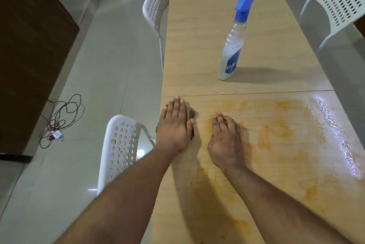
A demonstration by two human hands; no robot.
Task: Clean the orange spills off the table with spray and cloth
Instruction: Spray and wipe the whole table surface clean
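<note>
- Fingers of our left hand [173, 125] lie flat, pressing the dark cloth [191, 114] at the table [197, 26] edge.
- Our right hand [225, 141] rests spread on the smears.
- We should wipe firmly rightward across the orange spills [264, 137].
- Spray bottle [234, 40] stands upright beyond.

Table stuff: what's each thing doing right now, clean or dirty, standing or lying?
Table: near half smeared orange and wet.
Spray bottle: upright, untouched.
Cloth: flat under the left hand.
Right hand: resting on the table, holding nothing.
Near chair: orange spots on it.
</note>
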